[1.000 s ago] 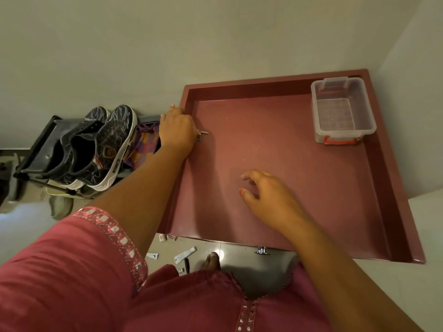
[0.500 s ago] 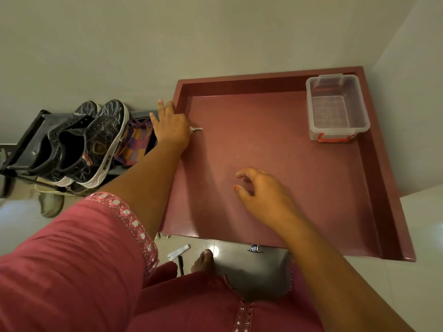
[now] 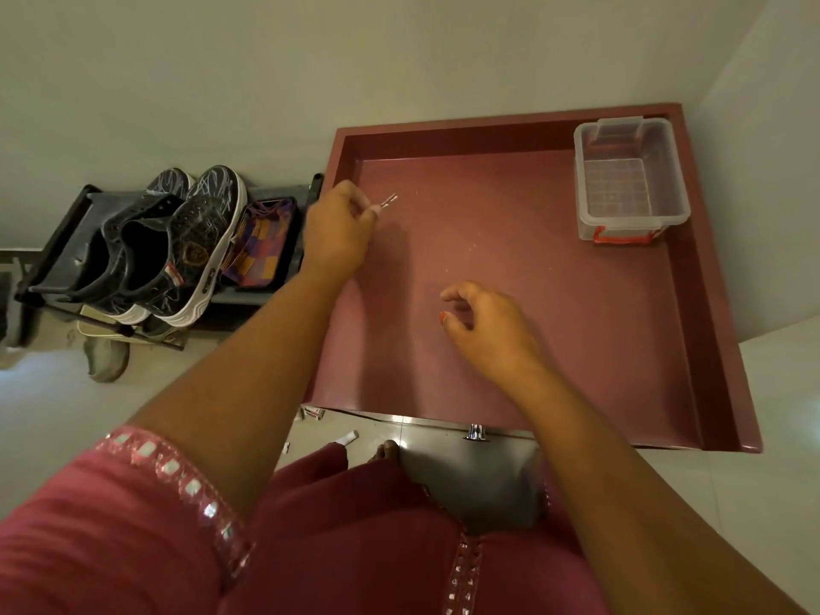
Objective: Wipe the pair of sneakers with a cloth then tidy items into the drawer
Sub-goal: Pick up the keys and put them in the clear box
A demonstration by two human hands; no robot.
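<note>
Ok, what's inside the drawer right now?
The drawer holds one clear plastic bin in its far right corner, apparently empty. The left hand holds a small metal item over it. Both hands hide some floor.

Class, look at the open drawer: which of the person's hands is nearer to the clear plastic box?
Right. The right hand hovers mid-drawer, below-left of the clear plastic box; the left hand is at the drawer's far-left wall, pinching a small metal object.

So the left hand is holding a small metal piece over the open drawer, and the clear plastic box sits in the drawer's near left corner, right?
Not quite. The head view shows the box in the drawer's far right corner. The left hand does hold the metal piece over it.
</note>
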